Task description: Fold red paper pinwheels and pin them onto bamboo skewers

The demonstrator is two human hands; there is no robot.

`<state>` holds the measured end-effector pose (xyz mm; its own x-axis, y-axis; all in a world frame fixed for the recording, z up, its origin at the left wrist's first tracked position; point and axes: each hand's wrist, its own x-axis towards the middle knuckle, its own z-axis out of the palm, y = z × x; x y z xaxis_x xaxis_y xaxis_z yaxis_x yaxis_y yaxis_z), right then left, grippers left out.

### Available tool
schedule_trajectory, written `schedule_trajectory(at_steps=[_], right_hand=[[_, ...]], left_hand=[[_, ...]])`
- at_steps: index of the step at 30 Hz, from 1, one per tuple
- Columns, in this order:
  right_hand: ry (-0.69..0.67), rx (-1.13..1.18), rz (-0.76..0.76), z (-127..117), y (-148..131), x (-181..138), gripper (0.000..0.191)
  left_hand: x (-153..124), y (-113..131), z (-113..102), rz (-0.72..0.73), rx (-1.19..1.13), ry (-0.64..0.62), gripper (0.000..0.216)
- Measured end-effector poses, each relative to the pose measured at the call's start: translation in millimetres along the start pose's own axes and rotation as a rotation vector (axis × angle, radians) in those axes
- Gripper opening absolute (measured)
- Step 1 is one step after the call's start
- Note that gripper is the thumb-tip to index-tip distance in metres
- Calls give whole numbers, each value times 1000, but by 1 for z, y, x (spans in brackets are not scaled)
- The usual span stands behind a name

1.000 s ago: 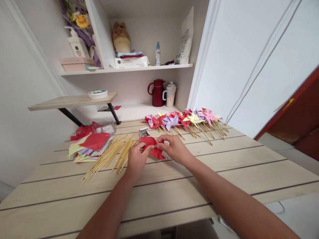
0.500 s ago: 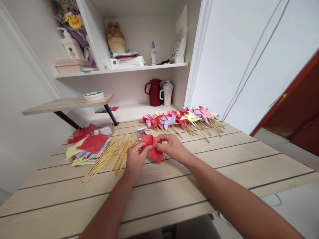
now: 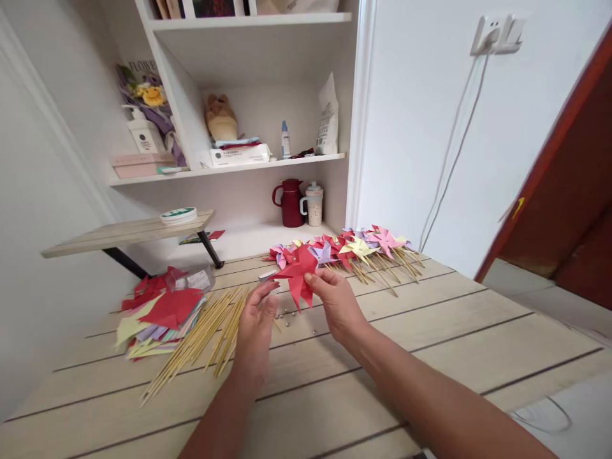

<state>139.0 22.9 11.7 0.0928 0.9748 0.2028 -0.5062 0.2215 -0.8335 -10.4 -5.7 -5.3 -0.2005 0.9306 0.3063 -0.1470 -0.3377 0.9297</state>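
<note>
In my right hand (image 3: 337,303) is a red paper pinwheel (image 3: 300,271), pinched at its middle between thumb and fingers and raised above the table, its points spread. My left hand (image 3: 258,312) is just left of the pinwheel, thumb and fingers apart, nothing visible in it. Below and between the hands, several small silvery pins (image 3: 287,316) are scattered on the table. A small box (image 3: 266,276) shows partly behind my left fingertips. Left of that hand lies a bunch of thin wooden sticks (image 3: 196,335).
Finished pinwheels on sticks (image 3: 354,248) lie in a heap at the back right. Cut coloured paper (image 3: 165,312) is piled at the left, under a small raised wooden shelf (image 3: 124,231). A dark red jug (image 3: 291,203) and a lidded cup (image 3: 313,203) stand at the back.
My left hand has let go of the red pinwheel and moved slightly away. My right hand has lifted and turned it, so its face shows. The view has tilted upward.
</note>
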Motion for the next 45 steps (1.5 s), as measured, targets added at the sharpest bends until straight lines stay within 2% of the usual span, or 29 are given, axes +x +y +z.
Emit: schedule_trajectory(at_steps=[3,11,21,30,40,45], right_hand=[[-1,-28,-5,4,0,-5,23],[-93,-77,42,9,8,-10,23],[-136,-108,74,9,14,-14,22],[-75,-126,69,7,18,-11,24],[-136,-107,84,12,25,-15,26],[-157,-138,55,6,28,-13,23]], left_hand=[[-2,3,3,27,36,-15,39],[0,-1,3,-117,-107,-65,32],[1,-6,-4,-120,-12,65,26],[4,-7,-1,-127,3,0,27],[3,-12,-2,-90,41,86,27],[2,-10,-1,-158,-23,97,28]])
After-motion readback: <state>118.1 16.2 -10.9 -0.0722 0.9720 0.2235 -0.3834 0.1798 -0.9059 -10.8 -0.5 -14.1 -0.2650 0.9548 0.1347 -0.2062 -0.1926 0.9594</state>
